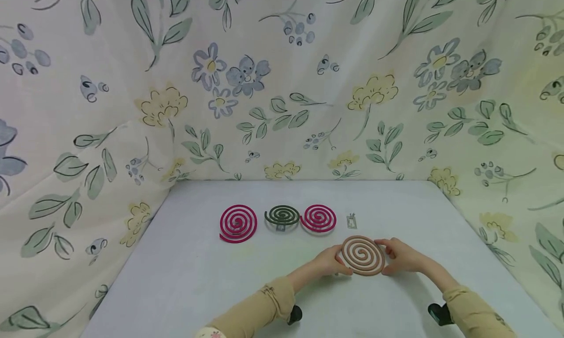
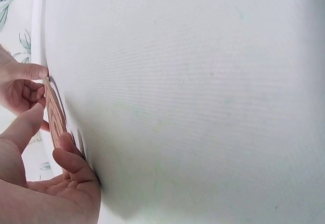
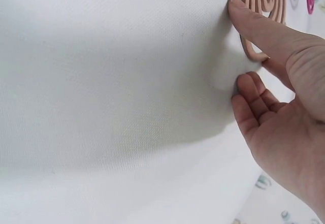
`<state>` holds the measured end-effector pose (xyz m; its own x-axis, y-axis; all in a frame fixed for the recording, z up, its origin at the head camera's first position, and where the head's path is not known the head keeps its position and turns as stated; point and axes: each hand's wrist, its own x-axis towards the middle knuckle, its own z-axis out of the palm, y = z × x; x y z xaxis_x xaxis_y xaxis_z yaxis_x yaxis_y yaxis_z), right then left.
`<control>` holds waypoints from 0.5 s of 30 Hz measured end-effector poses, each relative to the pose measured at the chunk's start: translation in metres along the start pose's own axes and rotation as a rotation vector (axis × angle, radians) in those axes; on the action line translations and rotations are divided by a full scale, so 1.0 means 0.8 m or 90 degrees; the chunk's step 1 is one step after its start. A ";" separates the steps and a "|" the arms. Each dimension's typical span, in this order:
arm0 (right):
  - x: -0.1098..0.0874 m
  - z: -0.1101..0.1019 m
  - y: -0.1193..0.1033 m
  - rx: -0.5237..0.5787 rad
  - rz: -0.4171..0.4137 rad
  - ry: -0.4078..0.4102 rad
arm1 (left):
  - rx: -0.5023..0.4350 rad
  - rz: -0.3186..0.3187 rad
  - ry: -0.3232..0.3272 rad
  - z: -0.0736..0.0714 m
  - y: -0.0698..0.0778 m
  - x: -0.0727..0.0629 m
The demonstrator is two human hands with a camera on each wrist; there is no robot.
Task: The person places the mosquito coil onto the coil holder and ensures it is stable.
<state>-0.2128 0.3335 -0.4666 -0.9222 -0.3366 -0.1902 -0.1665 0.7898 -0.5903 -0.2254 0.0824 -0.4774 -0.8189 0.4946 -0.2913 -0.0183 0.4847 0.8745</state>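
A brown mosquito coil [image 1: 363, 255] is held low over the white table, between both hands. My left hand [image 1: 330, 262] grips its left edge, thumb on the near side and fingers around the rim; the left wrist view shows this coil [image 2: 55, 113] nearly edge-on. On the opposite edge, my right hand [image 1: 400, 256] pinches the rim between thumb and forefinger. In the right wrist view the other fingers of the right hand [image 3: 284, 117] curl loosely below the coil [image 3: 261, 3]. A small metal coil stand [image 1: 351, 221] lies just behind the brown coil.
Farther back, a pink coil [image 1: 238, 236], a dark green coil [image 1: 282, 207] and another pink coil [image 1: 318, 230] form a row on the white table [image 1: 198, 279]. A metal tab [image 1: 280, 227] shows under the green one. Floral cloth [image 1: 282, 142] hangs behind the table.
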 end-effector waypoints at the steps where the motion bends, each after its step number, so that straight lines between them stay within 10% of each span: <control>1: 0.000 0.000 0.000 -0.003 0.003 0.002 | -0.009 -0.001 0.001 0.000 0.000 0.000; 15: -0.001 0.012 0.011 -0.021 -0.043 0.065 | -0.135 0.011 0.001 -0.003 0.000 -0.007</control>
<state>-0.2105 0.3358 -0.4794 -0.9393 -0.3362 -0.0686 -0.2388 0.7840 -0.5730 -0.2221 0.0782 -0.4749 -0.8210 0.5000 -0.2757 -0.1252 0.3134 0.9413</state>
